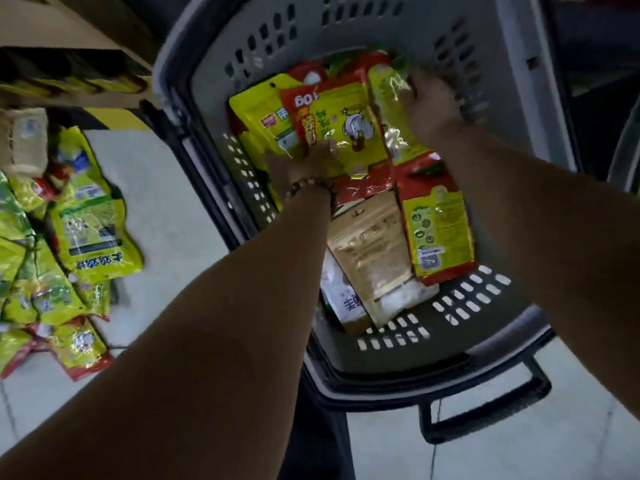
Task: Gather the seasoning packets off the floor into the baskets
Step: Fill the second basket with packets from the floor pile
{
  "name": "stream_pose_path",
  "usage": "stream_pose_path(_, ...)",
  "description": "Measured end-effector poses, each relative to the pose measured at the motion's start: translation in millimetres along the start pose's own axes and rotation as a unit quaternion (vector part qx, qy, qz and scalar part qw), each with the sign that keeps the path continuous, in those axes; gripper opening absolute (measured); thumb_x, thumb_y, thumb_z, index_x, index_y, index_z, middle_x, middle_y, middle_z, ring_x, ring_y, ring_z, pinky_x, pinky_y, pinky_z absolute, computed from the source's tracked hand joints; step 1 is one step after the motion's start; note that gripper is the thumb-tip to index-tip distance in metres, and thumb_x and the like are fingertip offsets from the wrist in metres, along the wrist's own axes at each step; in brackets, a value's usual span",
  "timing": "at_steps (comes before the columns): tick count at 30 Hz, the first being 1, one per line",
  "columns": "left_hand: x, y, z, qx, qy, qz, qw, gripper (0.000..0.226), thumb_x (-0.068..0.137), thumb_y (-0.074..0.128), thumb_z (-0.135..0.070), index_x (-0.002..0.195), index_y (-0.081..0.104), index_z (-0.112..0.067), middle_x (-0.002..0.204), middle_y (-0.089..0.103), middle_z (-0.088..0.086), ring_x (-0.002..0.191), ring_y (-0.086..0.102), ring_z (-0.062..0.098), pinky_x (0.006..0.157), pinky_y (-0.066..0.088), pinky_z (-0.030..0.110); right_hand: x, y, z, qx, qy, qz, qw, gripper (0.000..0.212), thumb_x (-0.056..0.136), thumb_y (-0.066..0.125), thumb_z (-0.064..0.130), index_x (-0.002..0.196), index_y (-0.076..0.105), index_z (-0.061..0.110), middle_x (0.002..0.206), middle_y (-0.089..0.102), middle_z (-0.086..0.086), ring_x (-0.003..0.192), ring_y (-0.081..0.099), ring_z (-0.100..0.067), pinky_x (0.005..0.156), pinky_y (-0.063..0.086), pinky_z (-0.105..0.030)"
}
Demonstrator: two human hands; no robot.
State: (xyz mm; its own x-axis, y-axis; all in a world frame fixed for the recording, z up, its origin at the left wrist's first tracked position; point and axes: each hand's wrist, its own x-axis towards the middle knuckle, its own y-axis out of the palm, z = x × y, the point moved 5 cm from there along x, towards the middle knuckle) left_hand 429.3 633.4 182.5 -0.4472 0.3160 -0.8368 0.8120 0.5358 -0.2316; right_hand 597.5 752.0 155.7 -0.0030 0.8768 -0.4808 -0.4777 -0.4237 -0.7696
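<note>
1. Yellow-and-green foil seasoning packets (79, 233) lie in a loose heap on the pale floor (166, 202) at far left, well apart from the basket. They are not yet gathered.
2. Grey plastic basket (433, 32) with slotted walls stands just right of the heap, its black handle (485, 414) folded down on the near side. Several packets are already inside it.
3. Left hand (304, 161), with a bead bracelet (306, 187) on the wrist, reaches into the basket. Its fingers (329, 148) touch the lower edge of a red-and-yellow cartoon packet (343, 123). Blur hides whether they pinch it or only press it flat.
4. Below that, a brown packet (370, 251) and a red packet with a yellow label (438, 230) lie flat on the basket floor.
5. Right hand (429, 105) is against the far end of a glossy yellow packet (389, 95) near the back wall. It is smeared by motion, so I cannot tell how its fingers are set.
6. Handling, as a judgement: the packets look light, soft and slick, and they crinkle rather than hold shape, so a stack will likely slide apart. Taking a few at once by the flat sealed edges, thumb on top and fingers beneath, should hold better than squeezing the filled middle.
</note>
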Motion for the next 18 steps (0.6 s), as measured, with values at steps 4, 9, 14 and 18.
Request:
stream_pose_path(4, -3, -23, -4, 0.079, 0.129, -0.137, 0.979, 0.092, 0.074, 0.078, -0.023, 0.146, 0.022, -0.013, 0.144, 0.032, 0.013, 0.132, 0.036, 0.026, 0.102, 0.036, 0.033, -33, 17, 15, -0.034, -0.011, -0.099, 0.994, 0.055, 0.096, 0.045, 0.024, 0.147, 0.029, 0.009, 0.151, 0.028, -0.019, 0.138, 0.029, -0.032, 0.113, 0.022, -0.034)
stream_pose_path(9, 8, 15, -11, 0.534, 0.336, -0.011, 0.776, 0.075, 0.094, 0.05, -0.029, 0.151, 0.001, -0.022, 0.158, -0.011, 0.009, 0.145, -0.01, 0.028, 0.115, -0.003, 0.044, -71, 77, 24, -0.103, -0.01, 0.033, 0.994, 0.062, 0.098, 0.031, 0.049, 0.151, 0.003, 0.031, 0.16, -0.005, -0.005, 0.147, -0.006, -0.027, 0.112, -0.003, -0.059)
stream_pose_path(14, 54, 26, -12, 0.658, 0.266, 0.091, 0.698, 0.079, 0.094, 0.039, -0.051, 0.148, -0.014, -0.027, 0.154, -0.026, 0.01, 0.141, -0.022, 0.033, 0.115, -0.007, 0.05, -45, 88, 21, -0.137, 0.007, 0.08, 0.987, 0.061, 0.097, 0.017, 0.057, 0.149, -0.008, 0.038, 0.159, -0.016, -0.001, 0.145, -0.016, -0.023, 0.109, -0.009, -0.062)
stream_pose_path(18, 48, 26, -24, 0.692, 0.231, 0.132, 0.671, 0.087, 0.093, 0.049, -0.034, 0.146, -0.02, -0.026, 0.151, -0.031, 0.011, 0.14, -0.025, 0.034, 0.115, -0.006, 0.05, -41, 76, 23, -0.126, 0.008, 0.129, 0.984, 0.062, 0.1, 0.027, 0.048, 0.149, -0.009, 0.037, 0.158, -0.019, -0.002, 0.145, -0.016, -0.024, 0.111, -0.006, -0.061)
